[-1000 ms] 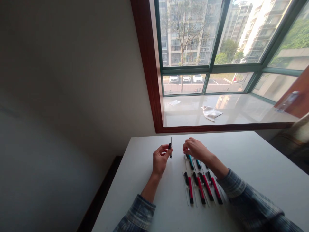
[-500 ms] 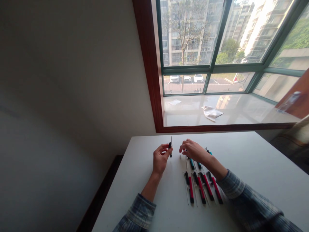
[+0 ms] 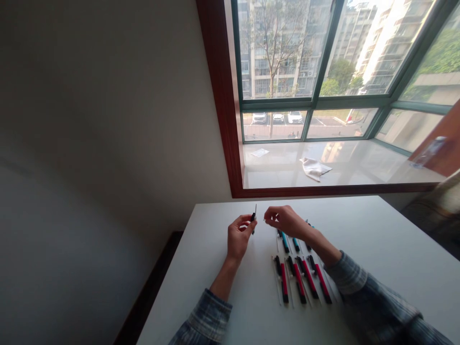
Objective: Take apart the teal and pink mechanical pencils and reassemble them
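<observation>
My left hand (image 3: 238, 238) pinches a black pen part (image 3: 253, 218) with a thin refill (image 3: 256, 209) pointing up out of it, held over the white table. Just to its right, my right hand (image 3: 282, 219) has its fingers closed on a small pale piece (image 3: 265, 220), too small to name for certain. Below lie several red pen barrels (image 3: 284, 280) with black ends, beside black pen parts (image 3: 277, 264) and thin refills (image 3: 278, 287). Several teal pen barrels (image 3: 285, 242) form a row behind, partly hidden by my right hand and forearm.
The white table (image 3: 201, 268) stands against the wall (image 3: 172, 143), below a window with a dark red frame (image 3: 235, 184). On the sill (image 3: 280, 175) lie a crumpled white cloth (image 3: 315, 168) and a flat white paper (image 3: 259, 152).
My right hand has moved slightly left and its fingers have closed on the small pale piece; a small piece that stood on the table below them is gone. My left hand stays nearly still.
</observation>
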A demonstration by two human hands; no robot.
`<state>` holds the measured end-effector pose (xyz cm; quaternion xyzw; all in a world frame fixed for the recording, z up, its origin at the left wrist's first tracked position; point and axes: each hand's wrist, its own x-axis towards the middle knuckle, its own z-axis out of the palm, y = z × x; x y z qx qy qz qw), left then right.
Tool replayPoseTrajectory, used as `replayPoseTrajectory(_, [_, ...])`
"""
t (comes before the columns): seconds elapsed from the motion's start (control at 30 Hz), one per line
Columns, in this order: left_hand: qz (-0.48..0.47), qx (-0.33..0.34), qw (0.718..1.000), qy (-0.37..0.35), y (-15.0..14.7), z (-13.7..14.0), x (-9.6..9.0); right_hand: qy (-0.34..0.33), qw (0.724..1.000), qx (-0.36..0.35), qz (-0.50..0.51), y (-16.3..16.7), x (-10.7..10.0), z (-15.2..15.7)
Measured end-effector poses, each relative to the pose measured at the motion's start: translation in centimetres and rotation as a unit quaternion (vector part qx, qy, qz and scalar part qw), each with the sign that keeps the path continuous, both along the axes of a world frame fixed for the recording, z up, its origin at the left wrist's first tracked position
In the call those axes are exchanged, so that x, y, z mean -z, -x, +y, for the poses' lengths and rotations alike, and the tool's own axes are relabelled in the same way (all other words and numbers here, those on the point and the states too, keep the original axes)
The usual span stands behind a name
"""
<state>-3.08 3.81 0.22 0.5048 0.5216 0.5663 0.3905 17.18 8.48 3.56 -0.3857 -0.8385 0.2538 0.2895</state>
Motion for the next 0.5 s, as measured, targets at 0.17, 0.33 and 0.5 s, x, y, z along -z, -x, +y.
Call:
replayPoseTrajectory(0.17, [0.062, 0.003, 0.998, -0.010, 0.3, -0.5, 0.2, 0.103, 0.969, 0.016, 0.222, -0.3, -1.7, 0.5])
replayPoseTrajectory(0.33, [0.102, 0.006, 0.994, -0.027, 0.1, -0.7, 0.4, 0.158, 0.943, -0.009, 0.292, -0.1, -2.3, 0.2])
replayPoseTrajectory(0.5, [0.109, 0.009, 0.993, -0.033, 0.2, -0.7, 0.4, 0.155, 0.949, -0.009, 0.274, -0.1, -2.4, 0.1])
